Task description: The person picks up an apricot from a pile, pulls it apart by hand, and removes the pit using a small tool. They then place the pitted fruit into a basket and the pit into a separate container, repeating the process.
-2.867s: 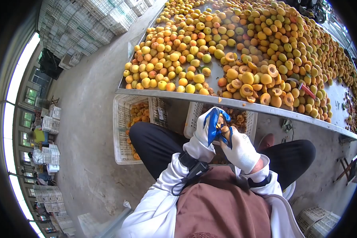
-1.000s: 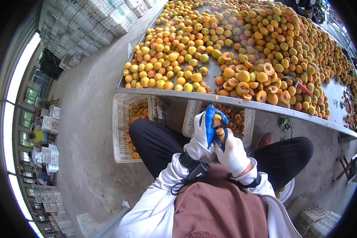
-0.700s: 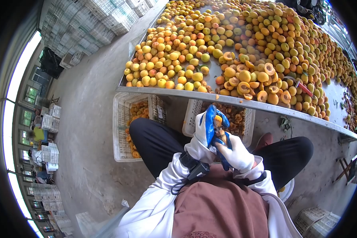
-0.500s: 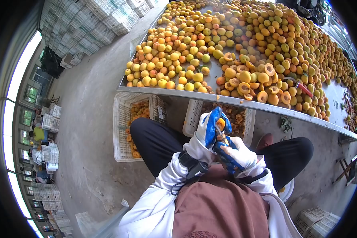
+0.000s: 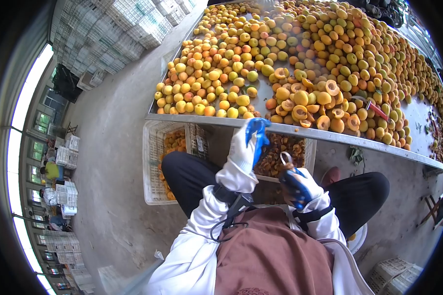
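Note:
My left hand (image 5: pixel 251 142), in a white glove with a blue palm, is at the near edge of the metal table (image 5: pixel 206 119). Its fingers are loosely bent and apart, somewhat blurred, with no fruit showing in them. Lower and to the right, my right hand (image 5: pixel 299 187), gloved alike, is closed round the handle of a pitting tool (image 5: pixel 286 158) whose metal loop points up. Beyond the left hand, halved apricots (image 5: pixel 299 113) lie cut side up among whole apricots (image 5: pixel 202 83). Below the table edge, a crate (image 5: pixel 310 152) holds dark orange pieces, partly hidden by the left hand.
Another white crate (image 5: pixel 150 169) with apricot halves stands left of my knee. A red-handled tool (image 5: pixel 377 110) lies among the fruit. Crates are stacked high (image 5: pixel 108 34) at the back left. A folding stool (image 5: pixel 432 209) is at the far right.
My hands have come apart. The left has moved up to the table edge and the apricot it held no longer shows; the right has dropped slightly right, with the tool's loop now free.

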Tool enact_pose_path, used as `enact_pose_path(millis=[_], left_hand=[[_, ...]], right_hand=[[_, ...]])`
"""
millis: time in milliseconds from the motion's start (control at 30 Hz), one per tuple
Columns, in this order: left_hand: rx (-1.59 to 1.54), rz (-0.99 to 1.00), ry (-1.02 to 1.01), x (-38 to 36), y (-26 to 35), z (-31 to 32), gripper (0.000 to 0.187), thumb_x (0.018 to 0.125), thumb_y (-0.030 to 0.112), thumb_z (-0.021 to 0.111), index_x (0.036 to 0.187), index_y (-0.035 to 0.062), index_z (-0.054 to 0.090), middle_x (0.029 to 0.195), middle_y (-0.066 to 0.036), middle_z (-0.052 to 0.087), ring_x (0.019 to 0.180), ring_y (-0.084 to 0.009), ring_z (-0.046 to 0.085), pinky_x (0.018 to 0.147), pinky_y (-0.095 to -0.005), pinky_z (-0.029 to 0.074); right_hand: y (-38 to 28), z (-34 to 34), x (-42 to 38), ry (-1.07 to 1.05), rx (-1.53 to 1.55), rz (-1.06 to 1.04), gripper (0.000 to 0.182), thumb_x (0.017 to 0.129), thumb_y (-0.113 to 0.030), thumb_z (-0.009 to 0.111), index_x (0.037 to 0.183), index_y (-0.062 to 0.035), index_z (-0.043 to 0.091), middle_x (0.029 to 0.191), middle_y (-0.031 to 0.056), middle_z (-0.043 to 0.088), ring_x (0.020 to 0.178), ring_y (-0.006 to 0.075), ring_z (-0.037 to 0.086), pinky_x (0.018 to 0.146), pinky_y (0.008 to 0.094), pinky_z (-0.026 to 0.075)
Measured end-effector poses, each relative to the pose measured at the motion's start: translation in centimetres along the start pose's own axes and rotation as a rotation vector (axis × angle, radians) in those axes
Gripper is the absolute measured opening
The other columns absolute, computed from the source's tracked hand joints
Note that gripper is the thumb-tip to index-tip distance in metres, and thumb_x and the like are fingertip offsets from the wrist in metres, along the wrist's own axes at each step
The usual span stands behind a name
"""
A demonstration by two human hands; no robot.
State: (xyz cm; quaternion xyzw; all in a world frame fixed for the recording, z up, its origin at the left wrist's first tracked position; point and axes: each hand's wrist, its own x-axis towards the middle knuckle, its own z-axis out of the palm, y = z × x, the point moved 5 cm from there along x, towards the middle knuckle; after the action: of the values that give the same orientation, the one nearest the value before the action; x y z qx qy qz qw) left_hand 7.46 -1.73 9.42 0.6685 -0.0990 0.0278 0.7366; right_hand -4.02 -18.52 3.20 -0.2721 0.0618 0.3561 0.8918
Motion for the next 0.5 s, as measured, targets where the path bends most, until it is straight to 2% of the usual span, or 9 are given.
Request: enact_pose_path(millis=[67, 133, 200, 267, 333, 367, 433, 467, 500], left_hand=[[0.604, 0.278, 0.097, 0.2, 3.7, -2.8, 0.026, 0.096, 0.017, 0.067, 0.117, 0.0008, 0.065, 0.096, -0.007, 0.069, 0.09, -0.0193, 0.068, 0.074, -0.0316, 0.055], [1.224, 0.467, 0.183, 0.4, 7.9, -5.5, 0.032, 0.088, 0.015, 0.073, 0.117, 0.0035, 0.065, 0.106, -0.012, 0.071, 0.092, -0.0302, 0.069, 0.08, -0.0397, 0.055], [1.546, 0.343, 0.242, 0.9, 8.1, -10.9, 0.035, 0.089, 0.026, 0.073, 0.117, 0.0066, 0.066, 0.11, -0.015, 0.069, 0.092, -0.0332, 0.068, 0.082, -0.0436, 0.053], [1.962, -0.026, 0.234, 1.2, 7.3, -15.8, 0.037, 0.088, 0.037, 0.071, 0.116, 0.0124, 0.067, 0.115, -0.013, 0.066, 0.103, -0.0315, 0.064, 0.091, -0.0461, 0.049], [2.245, 0.013, 0.163, 1.1, 6.9, -17.9, 0.041, 0.086, 0.045, 0.07, 0.116, 0.0175, 0.068, 0.12, -0.011, 0.063, 0.115, -0.0311, 0.056, 0.097, -0.049, 0.043], [2.178, 0.017, 0.189, 1.6, 6.2, -18.3, 0.042, 0.084, 0.045, 0.073, 0.118, 0.0208, 0.068, 0.127, -0.01, 0.059, 0.124, -0.0324, 0.049, 0.103, -0.0525, 0.036], [1.791, 0.124, 0.006, 4.1, 6.6, -14.3, 0.045, 0.083, 0.041, 0.076, 0.119, 0.0159, 0.069, 0.115, -0.016, 0.066, 0.107, -0.0359, 0.062, 0.093, -0.0487, 0.049], [1.673, 0.323, -0.055, 5.2, 5.8, -11.8, 0.045, 0.084, 0.039, 0.077, 0.119, 0.0123, 0.069, 0.111, -0.018, 0.068, 0.102, -0.0371, 0.065, 0.09, -0.047, 0.052], [1.551, 0.216, -0.166, 6.9, 5.3, -8.5, 0.044, 0.086, 0.037, 0.077, 0.12, 0.0108, 0.069, 0.116, -0.017, 0.068, 0.105, -0.0369, 0.065, 0.093, -0.046, 0.051]], right_hand=[[-0.1, -3.5, 1.7, 0.397, -0.759, -0.141, 0.029, 0.101, -0.031, 0.062, 0.092, -0.0038, 0.06, 0.064, 0.0017, 0.057, 0.049, 0.0114, 0.053, 0.045, 0.0295, 0.043], [-0.4, -3.6, 1.1, 0.467, -0.739, -0.055, 0.029, 0.099, -0.032, 0.063, 0.091, -0.0041, 0.06, 0.066, 0.0016, 0.058, 0.053, 0.0109, 0.056, 0.049, 0.0287, 0.044], [-1.1, -2.7, 0.8, 0.456, -0.746, -0.075, 0.029, 0.099, -0.031, 0.063, 0.091, -0.0041, 0.061, 0.066, 0.0013, 0.058, 0.054, 0.0109, 0.055, 0.049, 0.0287, 0.045], [-1.4, -2.7, 1.0, 0.449, -0.75, -0.1, 0.028, 0.099, -0.03, 0.063, 0.09, -0.0041, 0.061, 0.066, 0.0009, 0.058, 0.054, 0.011, 0.055, 0.05, 0.0286, 0.045], [-0.9, -3.0, 1.5, 0.439, -0.822, -0.096, 0.027, 0.099, -0.029, 0.064, 0.091, -0.0026, 0.061, 0.066, 0.0016, 0.058, 0.055, 0.0118, 0.056, 0.052, 0.0294, 0.045], [-0.6, -3.4, 1.9, 0.436, -0.905, -0.123, 0.029, 0.097, -0.029, 0.065, 0.092, -0.0001, 0.062, 0.068, 0.0049, 0.061, 0.058, 0.0145, 0.058, 0.055, 0.0327, 0.047], [-0.4, -3.3, 2.4, 0.43, -0.948, -0.131, 0.03, 0.097, -0.029, 0.066, 0.093, 0.0006, 0.062, 0.069, 0.0066, 0.062, 0.059, 0.0158, 0.059, 0.057, 0.0342, 0.048], [-0.3, -3.3, 2.6, 0.426, -0.999, -0.134, 0.031, 0.096, -0.029, 0.067, 0.094, 0.0014, 0.062, 0.07, 0.0084, 0.063, 0.061, 0.0171, 0.06, 0.059, 0.0357, 0.049], [-0.2, -3.5, 2.8, 0.439, -1.026, -0.128, 0.032, 0.095, -0.03, 0.067, 0.096, 0.002, 0.063, 0.072, 0.0111, 0.065, 0.064, 0.0192, 0.062, 0.061, 0.037, 0.05]])
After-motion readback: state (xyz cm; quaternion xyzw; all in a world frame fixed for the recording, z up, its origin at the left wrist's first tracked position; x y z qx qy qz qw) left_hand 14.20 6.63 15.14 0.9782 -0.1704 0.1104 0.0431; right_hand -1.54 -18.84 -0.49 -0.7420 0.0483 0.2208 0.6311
